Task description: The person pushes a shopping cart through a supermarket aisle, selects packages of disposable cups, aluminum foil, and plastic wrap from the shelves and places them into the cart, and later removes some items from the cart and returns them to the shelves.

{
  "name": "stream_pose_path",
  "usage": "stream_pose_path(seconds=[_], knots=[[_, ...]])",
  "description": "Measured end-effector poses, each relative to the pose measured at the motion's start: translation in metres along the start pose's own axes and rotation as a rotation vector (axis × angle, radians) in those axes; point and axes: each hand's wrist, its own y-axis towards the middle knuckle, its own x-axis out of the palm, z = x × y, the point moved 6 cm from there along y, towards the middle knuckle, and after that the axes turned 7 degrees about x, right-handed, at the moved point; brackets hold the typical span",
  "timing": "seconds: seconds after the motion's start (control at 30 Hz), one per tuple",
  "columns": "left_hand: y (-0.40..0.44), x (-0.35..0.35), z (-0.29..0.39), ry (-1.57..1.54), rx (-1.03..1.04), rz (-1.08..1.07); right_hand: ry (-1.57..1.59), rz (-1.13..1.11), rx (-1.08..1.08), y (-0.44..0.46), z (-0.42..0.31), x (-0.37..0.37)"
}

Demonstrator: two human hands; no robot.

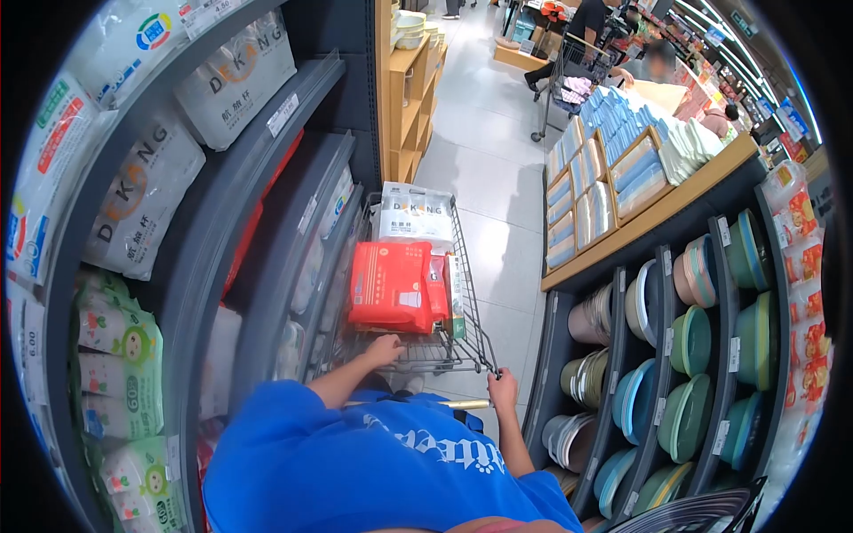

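Observation:
A wire shopping cart (475,306) stands in front of me in the aisle. In it lie a red package (387,286), a white DEKANG package (416,216) at its far end and a narrow green box (456,298) at the right. My left hand (385,350) rests with curled fingers on the cart's near rim, just below the red package. My right hand (503,389) is closed on the cart's near right corner, by the end of the handle (466,404).
Shelves (311,89) of plastic-wrapped packages line the left. Shelves (553,329) of stacked basins stand close on the right, below a wooden display (657,200) of folded towels. Ahead, a person (586,27) stands near another cart (577,75). Another person (653,67) is behind the towels.

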Motion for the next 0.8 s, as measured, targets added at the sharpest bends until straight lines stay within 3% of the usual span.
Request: stream_pose_path(seconds=[0.1, 0.23, 0.33, 0.43, 0.53, 0.57, 0.63, 0.73, 0.8], knots=[[0.003, 0.004, -0.046, 0.089, -0.116, 0.023, 0.04, 0.015, -0.015, 0.002, 0.002, 0.001], [-0.018, -0.031, -0.032, 0.089, -0.013, 0.131, 0.085, 0.001, 0.024, 0.005, 0.012, 0.005], [-0.053, -0.083, -0.016, 0.399, 0.06, 0.393, 0.136, -0.053, 0.105, 0.005, 0.009, 0.001], [-0.106, -0.115, -0.029, 0.603, -0.011, 0.523, 0.119, -0.077, 0.092, 0.002, 0.005, -0.002], [-0.139, -0.101, -0.123, 0.379, -0.35, 0.57, 0.087, -0.058, 0.03, -0.002, 0.0, -0.003], [-0.138, -0.093, -0.148, 0.211, -0.437, 0.458, 0.067, -0.017, -0.029, 0.002, 0.007, 0.004], [-0.145, -0.079, -0.166, -0.122, -0.596, 0.223, 0.048, 0.02, -0.071, 0.001, 0.007, 0.004], [-0.161, -0.072, -0.136, -0.643, -0.747, 0.315, 0.047, 0.007, -0.025, -0.006, 0.003, 0.003], [-0.156, -0.065, -0.151, -0.674, -0.679, 0.256, 0.023, -0.007, -0.005, -0.015, -0.006, -0.009]])
